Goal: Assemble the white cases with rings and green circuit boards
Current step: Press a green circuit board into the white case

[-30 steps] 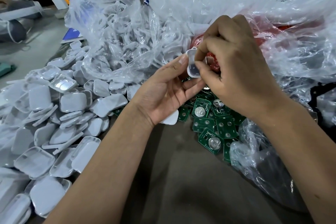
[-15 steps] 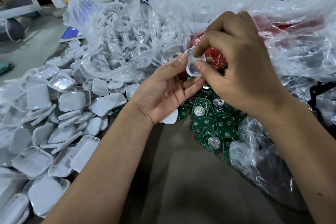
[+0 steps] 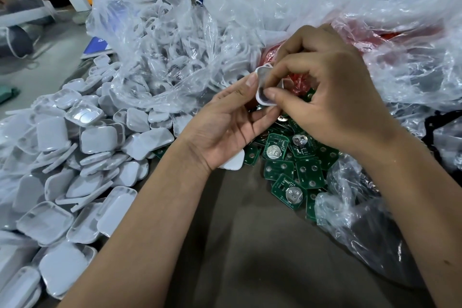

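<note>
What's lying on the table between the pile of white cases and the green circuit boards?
In the head view, the left hand and its forearm cross that gap, with one white case half under the palm.

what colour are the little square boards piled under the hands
Green, with round silver metal contacts; the circuit boards show best in the head view, the only one.

White case [image 3: 264, 87] now tilted, hollow side more toward camera than 1.0 s ago. Right hand [image 3: 332, 97] thumb and forefinger shifted onto its inner face; left hand [image 3: 225, 127] fingertip moved to its upper-left rim.
</note>
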`<state>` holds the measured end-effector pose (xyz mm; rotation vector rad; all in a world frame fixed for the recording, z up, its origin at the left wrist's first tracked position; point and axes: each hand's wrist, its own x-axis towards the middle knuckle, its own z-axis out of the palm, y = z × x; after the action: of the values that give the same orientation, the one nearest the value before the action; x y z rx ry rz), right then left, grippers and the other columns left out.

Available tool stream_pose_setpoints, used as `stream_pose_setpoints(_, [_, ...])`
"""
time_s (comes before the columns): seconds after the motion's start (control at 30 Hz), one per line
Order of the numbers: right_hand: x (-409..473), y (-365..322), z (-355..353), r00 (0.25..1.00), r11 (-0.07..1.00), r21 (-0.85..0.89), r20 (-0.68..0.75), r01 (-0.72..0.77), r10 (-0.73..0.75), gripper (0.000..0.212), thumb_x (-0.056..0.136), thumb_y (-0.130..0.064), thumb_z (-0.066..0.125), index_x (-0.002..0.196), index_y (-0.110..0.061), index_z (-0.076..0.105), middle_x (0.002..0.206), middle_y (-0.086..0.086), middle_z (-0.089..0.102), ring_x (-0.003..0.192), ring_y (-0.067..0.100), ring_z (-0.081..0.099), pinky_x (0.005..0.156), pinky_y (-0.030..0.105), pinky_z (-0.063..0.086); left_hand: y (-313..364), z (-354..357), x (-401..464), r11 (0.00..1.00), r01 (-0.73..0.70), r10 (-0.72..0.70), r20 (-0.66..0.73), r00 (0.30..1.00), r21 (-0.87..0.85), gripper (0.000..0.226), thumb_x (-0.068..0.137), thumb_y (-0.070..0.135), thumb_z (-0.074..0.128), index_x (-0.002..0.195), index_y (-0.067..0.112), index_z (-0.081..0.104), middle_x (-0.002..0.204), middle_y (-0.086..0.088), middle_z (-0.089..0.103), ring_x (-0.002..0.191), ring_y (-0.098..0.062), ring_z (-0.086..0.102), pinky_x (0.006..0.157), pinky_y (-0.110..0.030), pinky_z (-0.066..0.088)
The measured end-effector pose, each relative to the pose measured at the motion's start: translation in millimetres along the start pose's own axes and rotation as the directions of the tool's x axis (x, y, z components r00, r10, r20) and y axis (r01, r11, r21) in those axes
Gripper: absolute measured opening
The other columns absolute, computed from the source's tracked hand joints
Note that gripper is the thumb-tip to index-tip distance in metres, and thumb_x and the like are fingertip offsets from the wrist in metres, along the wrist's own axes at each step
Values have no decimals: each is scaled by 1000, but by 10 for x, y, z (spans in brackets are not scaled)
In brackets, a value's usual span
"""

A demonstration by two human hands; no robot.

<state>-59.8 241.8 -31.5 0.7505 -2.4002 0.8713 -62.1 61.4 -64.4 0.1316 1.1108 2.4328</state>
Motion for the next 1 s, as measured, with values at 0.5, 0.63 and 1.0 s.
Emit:
stream_pose_setpoints(0.5, [11,45,-12,1000,1000,8,-1,-28,28,9,87,-19,82,92,-13,77,95,-2,60,96,17,56,84,26,41,14,34,-7,1000,-7,7,-22,1000,-17,27,94,17,59,118,4,64,112,-14,69,88,-25,74,80,-28,62])
stream_pose_setpoints(0.63, [8,31,39,1000,998,-64,31,4,-2,8,91,-13,77,93,-8,71,99,0,55,99,18,51,85,23,35,7,35,-11,1000,-11,11,-35,999,5,32,93,17,60,121,4,64,111,-14,70,88,-23,74,78,-27,62])
stream_pose_setpoints(1.0, [0,36,51,998,989,-139,50,44,-38,8,92,-13,74,95,-9,68,103,-3,48,103,13,42,88,18,30,-7,19,1,1000,-10,11,-23,1000,14,24,93,18,61,112,8,71,108,-10,74,89,-21,74,78,-27,62])
